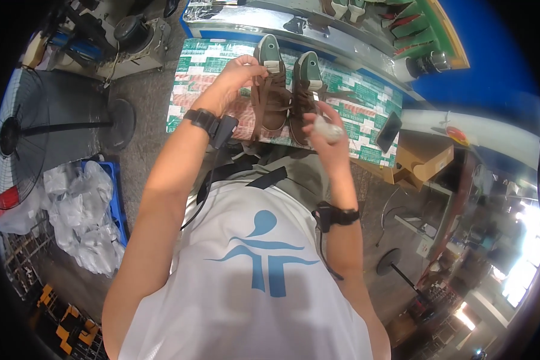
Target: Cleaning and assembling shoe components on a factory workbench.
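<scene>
A pair of brown lace-up shoes with green insoles lies on the table, toes toward me: the left shoe and the right shoe. My left hand is closed at the left shoe's opening, fingertips pinched against the edge beside its pale tongue label. Beside the right shoe is my right hand, slightly blurred, with a whitish crumpled wad in its curled fingers. Loose brown laces trail over the right shoe's side.
The table is covered in green, white and red printed tape. A dark phone lies at its right edge, above an open cardboard box. Left are a fan and a blue crate with clear plastic bags. More shoes stand beyond.
</scene>
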The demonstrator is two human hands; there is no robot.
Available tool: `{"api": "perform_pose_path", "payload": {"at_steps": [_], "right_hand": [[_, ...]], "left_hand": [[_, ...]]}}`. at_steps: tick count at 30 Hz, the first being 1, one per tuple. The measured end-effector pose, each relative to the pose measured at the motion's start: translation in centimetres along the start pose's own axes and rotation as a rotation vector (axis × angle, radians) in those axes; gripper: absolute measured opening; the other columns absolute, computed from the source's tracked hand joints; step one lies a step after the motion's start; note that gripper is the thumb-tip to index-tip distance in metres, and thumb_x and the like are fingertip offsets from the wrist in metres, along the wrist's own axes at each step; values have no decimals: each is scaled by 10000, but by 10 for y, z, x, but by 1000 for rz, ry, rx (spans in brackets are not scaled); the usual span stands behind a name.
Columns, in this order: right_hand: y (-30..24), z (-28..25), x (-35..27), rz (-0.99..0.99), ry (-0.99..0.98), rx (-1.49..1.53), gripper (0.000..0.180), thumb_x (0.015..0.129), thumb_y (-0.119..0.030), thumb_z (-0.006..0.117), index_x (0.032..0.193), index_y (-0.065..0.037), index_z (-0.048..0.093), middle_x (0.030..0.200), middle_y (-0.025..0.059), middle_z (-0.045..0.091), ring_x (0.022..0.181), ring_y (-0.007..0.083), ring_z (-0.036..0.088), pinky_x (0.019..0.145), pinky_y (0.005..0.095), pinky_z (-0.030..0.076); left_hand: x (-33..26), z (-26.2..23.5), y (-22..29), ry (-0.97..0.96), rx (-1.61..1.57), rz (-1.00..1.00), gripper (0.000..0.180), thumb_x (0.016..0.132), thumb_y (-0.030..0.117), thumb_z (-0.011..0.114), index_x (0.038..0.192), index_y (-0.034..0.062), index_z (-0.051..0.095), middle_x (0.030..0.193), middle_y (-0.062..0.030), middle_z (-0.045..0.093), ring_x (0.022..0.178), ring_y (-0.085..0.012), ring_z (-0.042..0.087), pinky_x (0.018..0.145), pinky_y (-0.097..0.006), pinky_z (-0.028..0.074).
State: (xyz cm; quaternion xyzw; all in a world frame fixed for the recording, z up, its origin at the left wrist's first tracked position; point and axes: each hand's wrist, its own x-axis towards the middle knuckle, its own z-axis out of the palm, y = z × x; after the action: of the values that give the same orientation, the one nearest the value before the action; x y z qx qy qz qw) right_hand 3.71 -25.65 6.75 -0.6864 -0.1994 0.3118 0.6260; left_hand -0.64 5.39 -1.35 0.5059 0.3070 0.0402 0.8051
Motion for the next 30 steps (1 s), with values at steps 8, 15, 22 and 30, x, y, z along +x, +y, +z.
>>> {"api": "perform_pose_path", "payload": {"at_steps": [8,15,22,30], "right_hand": [[26,53,48,-39,19,-118,699,901,-100,722,1562,14,528,1202,86,777,977,129,743,868,310,590],[20,60,55,-147,12,-513,643,891,-88,699,1514,22,586,1135,86,790,984,167,751,848,328,599],[30,71,52,-107,45,-373,640,884,-113,700,1501,24,601,1105,94,788,957,197,755,902,331,575],[47,88,60,-135,143,-461,687,842,-93,726,1496,57,579,1163,214,749,1039,288,759,927,361,580]], "left_hand": [[-61,3,-36,-55,374,288,247,1039,61,672,1280,23,636,855,-31,754,736,-102,660,662,-290,507],[-38,-4,-17,-101,267,72,161,1109,120,621,1210,21,700,940,-28,723,726,-94,626,661,-267,540],[-3,-5,42,-148,106,-65,244,1111,188,619,1190,-16,725,1042,-70,773,821,-131,721,725,-281,634],[-16,-15,46,-182,72,-96,273,1108,206,637,1209,-31,729,766,60,574,587,-32,481,679,-265,616]]}}
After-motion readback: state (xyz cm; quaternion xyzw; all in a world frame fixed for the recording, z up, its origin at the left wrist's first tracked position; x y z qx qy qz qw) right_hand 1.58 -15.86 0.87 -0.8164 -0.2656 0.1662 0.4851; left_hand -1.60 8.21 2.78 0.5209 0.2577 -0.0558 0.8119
